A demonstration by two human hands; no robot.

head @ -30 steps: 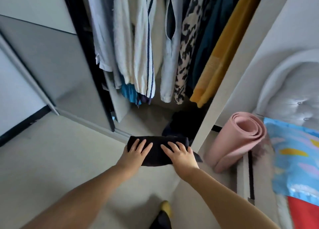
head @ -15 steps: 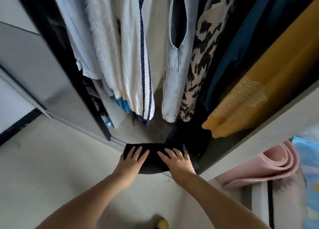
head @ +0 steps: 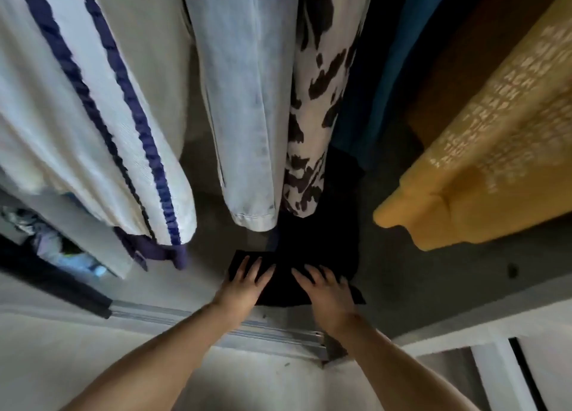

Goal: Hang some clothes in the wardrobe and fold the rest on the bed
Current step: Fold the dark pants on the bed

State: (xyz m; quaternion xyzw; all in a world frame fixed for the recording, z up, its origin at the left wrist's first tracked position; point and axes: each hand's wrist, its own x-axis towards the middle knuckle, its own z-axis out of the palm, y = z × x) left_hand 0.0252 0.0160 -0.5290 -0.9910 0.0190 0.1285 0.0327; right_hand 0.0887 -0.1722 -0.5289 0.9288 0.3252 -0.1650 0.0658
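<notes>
The wardrobe floor lies ahead under hanging clothes. A folded black garment lies crosswise, carried flat between both hands, left hand and right hand, fingers straight on top, equally near.

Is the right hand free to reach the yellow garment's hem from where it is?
Probably not yet: the right hand lies flat on the folded black cloth, sharing it with the left hand. Otherwise the way to the yellow garment looks open.
</notes>
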